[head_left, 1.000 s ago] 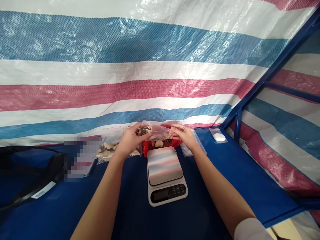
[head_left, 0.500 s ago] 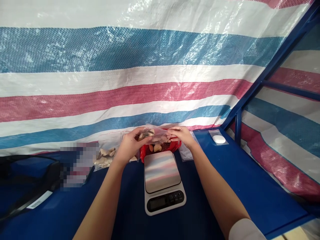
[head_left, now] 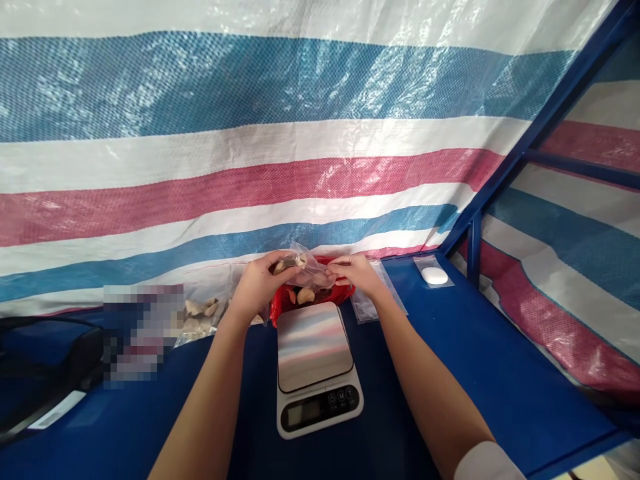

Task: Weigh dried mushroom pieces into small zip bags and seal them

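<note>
While the left hand (head_left: 257,287) grips one end of a small clear plastic bag (head_left: 315,268) holding brownish, chunky pieces, the right hand (head_left: 360,273) pinches its other end between the fingers. The bag is held above an open red bag (head_left: 279,308), where more pieces show, just behind a white kitchen scale (head_left: 316,353) on a blue surface (head_left: 475,373). Filled clear bags (head_left: 197,323) lie to the left; flat clear bags (head_left: 365,310) lie under the right wrist, and farther right rests a white rounded object (head_left: 434,275).
</note>
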The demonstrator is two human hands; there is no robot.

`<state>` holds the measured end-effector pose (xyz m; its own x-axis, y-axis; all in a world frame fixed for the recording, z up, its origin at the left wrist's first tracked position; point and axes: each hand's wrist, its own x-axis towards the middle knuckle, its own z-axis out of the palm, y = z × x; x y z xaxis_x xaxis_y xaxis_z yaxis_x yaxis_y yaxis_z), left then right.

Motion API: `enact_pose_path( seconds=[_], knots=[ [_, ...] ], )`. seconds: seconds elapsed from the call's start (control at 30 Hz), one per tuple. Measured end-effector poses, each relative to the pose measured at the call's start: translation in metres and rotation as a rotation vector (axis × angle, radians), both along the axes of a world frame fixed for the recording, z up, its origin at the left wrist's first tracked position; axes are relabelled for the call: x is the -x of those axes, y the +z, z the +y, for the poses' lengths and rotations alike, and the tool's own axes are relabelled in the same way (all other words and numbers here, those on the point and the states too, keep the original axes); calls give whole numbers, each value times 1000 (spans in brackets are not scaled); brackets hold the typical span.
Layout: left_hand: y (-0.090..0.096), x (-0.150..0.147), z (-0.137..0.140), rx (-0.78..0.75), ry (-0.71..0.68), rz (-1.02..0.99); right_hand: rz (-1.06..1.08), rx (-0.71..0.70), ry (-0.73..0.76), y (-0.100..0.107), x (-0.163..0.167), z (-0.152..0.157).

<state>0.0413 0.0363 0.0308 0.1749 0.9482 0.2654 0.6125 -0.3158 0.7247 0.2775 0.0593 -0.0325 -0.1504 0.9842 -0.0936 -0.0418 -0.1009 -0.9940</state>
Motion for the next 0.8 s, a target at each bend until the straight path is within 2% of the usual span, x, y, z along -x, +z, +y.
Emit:
enact_pose_path(
  seconds=[0.17, 0.33, 0.57, 0.8],
  knots=[
    [-2, 19, 3, 3, 50, 15, -39, -15, 22, -7, 16, 0],
    [-3, 25, 2, 7, 80, 8, -25, -14, -13, -12, 27, 0],
    [-2, 26, 0, 6, -1, -55, -23, 18, -22, -10, 17, 1],
    [-9, 17, 3, -30, 51, -56, -45, 47, -2, -4, 11, -2]
  ],
)
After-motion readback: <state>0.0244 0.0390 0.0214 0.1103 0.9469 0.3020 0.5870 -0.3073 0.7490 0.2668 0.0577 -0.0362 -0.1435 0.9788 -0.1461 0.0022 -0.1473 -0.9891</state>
